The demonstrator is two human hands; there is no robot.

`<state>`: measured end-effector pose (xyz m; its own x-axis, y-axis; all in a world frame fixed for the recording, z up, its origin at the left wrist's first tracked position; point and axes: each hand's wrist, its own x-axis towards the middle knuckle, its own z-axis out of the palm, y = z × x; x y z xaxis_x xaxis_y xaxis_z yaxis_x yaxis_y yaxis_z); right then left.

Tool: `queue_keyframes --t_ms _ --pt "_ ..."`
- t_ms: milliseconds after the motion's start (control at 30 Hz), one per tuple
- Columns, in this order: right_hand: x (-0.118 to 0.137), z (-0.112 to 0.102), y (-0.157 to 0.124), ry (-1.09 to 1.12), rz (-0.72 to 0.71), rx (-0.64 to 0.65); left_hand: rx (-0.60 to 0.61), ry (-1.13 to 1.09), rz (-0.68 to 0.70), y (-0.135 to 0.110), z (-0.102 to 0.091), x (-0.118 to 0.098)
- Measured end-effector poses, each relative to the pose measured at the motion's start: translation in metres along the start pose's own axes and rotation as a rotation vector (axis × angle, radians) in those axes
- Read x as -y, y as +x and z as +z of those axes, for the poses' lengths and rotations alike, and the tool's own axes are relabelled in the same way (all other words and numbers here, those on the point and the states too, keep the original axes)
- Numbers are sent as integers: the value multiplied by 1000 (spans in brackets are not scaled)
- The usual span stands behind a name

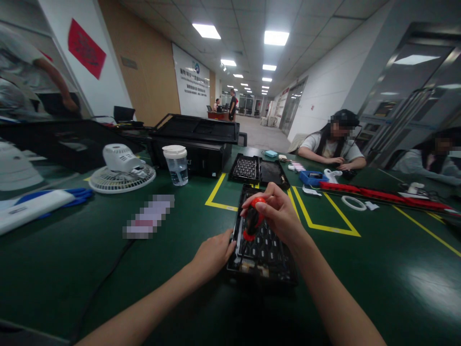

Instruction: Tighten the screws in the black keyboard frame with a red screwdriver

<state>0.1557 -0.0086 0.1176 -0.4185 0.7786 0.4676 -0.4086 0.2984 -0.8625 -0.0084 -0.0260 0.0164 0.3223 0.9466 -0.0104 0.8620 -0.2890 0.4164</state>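
Note:
In my right hand (279,211) is a screwdriver (251,223) with a red and black handle, held upright between thumb and fingers. It stands over a black plastic case (264,274) that lies in front of me on the green table. Rows of small dark pieces with pale marks fill the case, and its near end shows some pale parts. The screwdriver's tip is too dark to make out. My left hand (213,252) grips the left edge of the case, thumb near the rim and fingers along the outer side.
Behind the case lies a similar opened black case (247,167). To the left are a lidded plastic cup (176,166), a white fan (122,170) and a phone (149,216) with a cable. A large black crate (192,154) stands behind. A person (334,144) sits at the right.

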Motion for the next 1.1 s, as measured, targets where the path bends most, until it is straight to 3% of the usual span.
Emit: queue_keyframes --t_ms 400,1100 --pt "-5 1 2 -99 -70 -72 5 -12 -5 -1 -3 -1" --pt "-5 0 0 -191 -54 -143 -21 18 14 -1 1 2"
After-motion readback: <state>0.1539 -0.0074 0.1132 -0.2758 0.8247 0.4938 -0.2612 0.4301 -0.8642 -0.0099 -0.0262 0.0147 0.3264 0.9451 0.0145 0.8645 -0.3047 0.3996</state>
